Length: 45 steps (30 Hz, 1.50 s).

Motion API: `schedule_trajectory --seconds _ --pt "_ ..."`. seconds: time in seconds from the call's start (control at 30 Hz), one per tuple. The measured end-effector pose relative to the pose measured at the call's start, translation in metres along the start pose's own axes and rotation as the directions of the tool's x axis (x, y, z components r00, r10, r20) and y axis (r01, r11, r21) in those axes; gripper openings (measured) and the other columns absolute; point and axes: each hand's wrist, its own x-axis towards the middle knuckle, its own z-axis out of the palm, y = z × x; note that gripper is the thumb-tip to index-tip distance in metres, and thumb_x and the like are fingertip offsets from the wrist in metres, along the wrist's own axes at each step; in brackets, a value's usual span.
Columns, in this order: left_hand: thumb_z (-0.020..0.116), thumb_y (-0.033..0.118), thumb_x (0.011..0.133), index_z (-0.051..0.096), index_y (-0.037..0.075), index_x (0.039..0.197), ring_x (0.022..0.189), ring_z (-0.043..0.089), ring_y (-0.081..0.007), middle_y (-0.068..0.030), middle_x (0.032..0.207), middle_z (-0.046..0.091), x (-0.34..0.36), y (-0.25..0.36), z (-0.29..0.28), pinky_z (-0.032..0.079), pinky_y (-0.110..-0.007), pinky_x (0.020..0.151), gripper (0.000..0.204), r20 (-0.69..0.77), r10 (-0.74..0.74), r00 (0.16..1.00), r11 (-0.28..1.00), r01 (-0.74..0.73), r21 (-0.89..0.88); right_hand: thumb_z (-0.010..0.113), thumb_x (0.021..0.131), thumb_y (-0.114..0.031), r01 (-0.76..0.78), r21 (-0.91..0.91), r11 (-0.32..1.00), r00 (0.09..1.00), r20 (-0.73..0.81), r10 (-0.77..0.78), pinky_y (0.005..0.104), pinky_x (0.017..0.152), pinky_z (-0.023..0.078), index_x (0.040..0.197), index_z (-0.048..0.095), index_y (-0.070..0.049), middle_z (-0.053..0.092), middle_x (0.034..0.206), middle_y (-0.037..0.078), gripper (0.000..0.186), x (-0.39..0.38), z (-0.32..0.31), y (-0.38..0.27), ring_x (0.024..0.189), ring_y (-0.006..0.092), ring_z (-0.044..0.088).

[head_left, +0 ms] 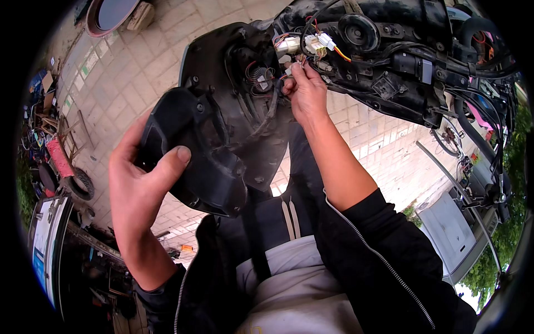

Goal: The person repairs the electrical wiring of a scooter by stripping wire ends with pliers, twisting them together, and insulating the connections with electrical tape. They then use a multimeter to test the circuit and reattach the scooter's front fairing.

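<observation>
My left hand [142, 178] grips the edge of a black plastic scooter panel [194, 156], thumb on the near face and fingers behind it. Ahead of me, my right hand [307, 92] pinches a small white wire connector [290, 70] with thin wires. Just beyond my fingertips sit larger white plugs [320, 43] with red and yellow wires. A round finned part [261, 80] shows on the inside of a larger black body panel [222, 67], left of my right hand. Part of the connector is hidden by my fingers.
The scooter frame [400, 72] with its cables and round horn [359, 32] stretches to the far right. Paving [139, 72] lies below. At the left are a red roll [59, 157], tyres and clutter; a white vehicle [453, 228] stands at the right.
</observation>
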Motion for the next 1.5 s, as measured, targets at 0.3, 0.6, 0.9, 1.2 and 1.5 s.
schedule_trajectory --seconds 0.3,0.6,0.9,1.2,1.5 --pt "0.069 0.012 0.076 0.055 -0.008 0.120 0.087 0.059 -0.0121 -0.0076 0.099 0.065 0.007 0.001 -0.005 0.047 -0.026 0.082 0.051 -0.005 -0.038 0.999 0.998 0.038 0.050 0.054 0.097 -0.021 -0.120 0.078 0.990 0.968 0.232 0.099 0.0267 0.059 0.048 0.120 0.055 -0.012 0.062 0.116 0.007 0.025 -0.001 -0.018 -0.010 0.064 0.0092 0.056" --pt "0.070 0.014 0.077 0.056 -0.006 0.120 0.090 0.060 -0.0131 -0.0080 0.101 0.065 0.010 -0.001 -0.010 0.046 -0.026 0.086 0.050 -0.044 -0.015 0.999 1.000 0.016 0.020 0.051 0.098 -0.020 -0.114 0.068 0.991 0.953 0.289 0.090 0.0284 0.061 0.047 0.120 0.054 -0.010 0.062 0.116 0.007 0.024 0.000 -0.019 -0.012 0.061 0.0079 0.052" --pt "0.069 0.016 0.078 0.057 -0.007 0.116 0.089 0.059 -0.0125 -0.0074 0.099 0.064 0.014 0.000 -0.011 0.045 -0.025 0.085 0.047 -0.031 -0.018 0.999 0.999 0.020 0.046 0.066 0.089 -0.027 -0.144 0.417 0.897 0.980 -0.063 0.187 0.0316 0.067 0.043 0.106 0.058 -0.011 0.056 0.088 0.000 0.025 -0.014 0.000 -0.013 0.072 0.0126 0.049" --pt "0.069 0.016 0.078 0.058 -0.007 0.113 0.086 0.059 -0.0121 -0.0069 0.096 0.065 0.013 -0.002 -0.017 0.045 -0.025 0.083 0.043 -0.039 -0.007 0.999 0.999 0.009 0.054 0.061 0.084 -0.004 -0.219 0.732 0.645 0.976 0.176 0.131 0.0302 0.069 0.039 0.101 0.057 -0.009 0.057 0.091 0.001 0.018 -0.053 0.005 -0.046 0.071 0.0135 0.049" --pt "0.069 0.016 0.078 0.058 -0.007 0.115 0.087 0.059 -0.0126 -0.0072 0.096 0.065 0.012 -0.004 -0.017 0.046 -0.026 0.082 0.044 -0.015 0.012 1.000 1.000 -0.012 0.027 0.062 0.091 -0.029 -0.009 0.141 0.990 0.976 -0.214 0.039 0.0357 0.082 0.039 0.130 0.049 -0.014 0.057 0.113 0.000 0.043 -0.032 0.010 -0.007 0.098 0.0144 0.051"
